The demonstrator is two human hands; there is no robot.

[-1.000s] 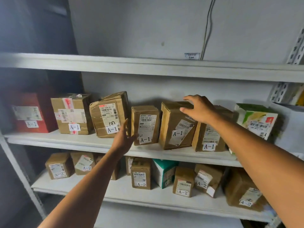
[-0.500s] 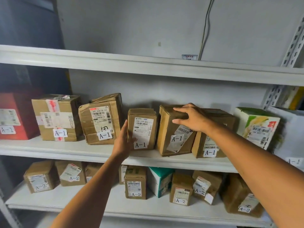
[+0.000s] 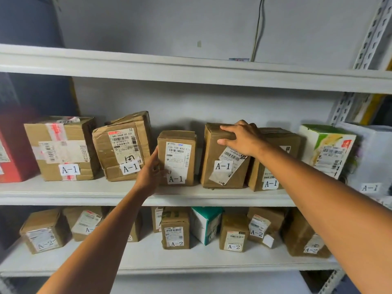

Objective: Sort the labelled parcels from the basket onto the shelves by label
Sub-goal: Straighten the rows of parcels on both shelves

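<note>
Arms stretch up from below toward the middle shelf (image 3: 84, 194). Far to the left of the left hand (image 3: 151, 170) sit a red box (image 3: 12, 153), a taped box (image 3: 61, 149) and a crumpled box (image 3: 123, 149). The last two have A-1 tags. The crumpled one is very close to the back of the hand.

The left hand stands on its edge with straight fingers flat on the left side of the small box (image 3: 177, 158), and its thumb lies on the front. It presses but does not wrap round. The small box stands upright on the shelf, long side up and down. Its A-1 tag faces out.

A thin gap on its right comes before the tall box (image 3: 220, 170). The right hand (image 3: 241, 141) grabs that box at its top front edge, with fingers bent over the top and the thumb on the front. The tall box stands on end, with its A-1 tag facing out and a sticker stuck on crooked.

Right under the wrist a brown box (image 3: 273, 166) touches the tall box. Further right are a green and white box (image 3: 326, 149) and a white parcel (image 3: 369, 166).

Below both hands, boxes marked A-2 (image 3: 175, 230) line the lower shelf (image 3: 148, 259).
</note>
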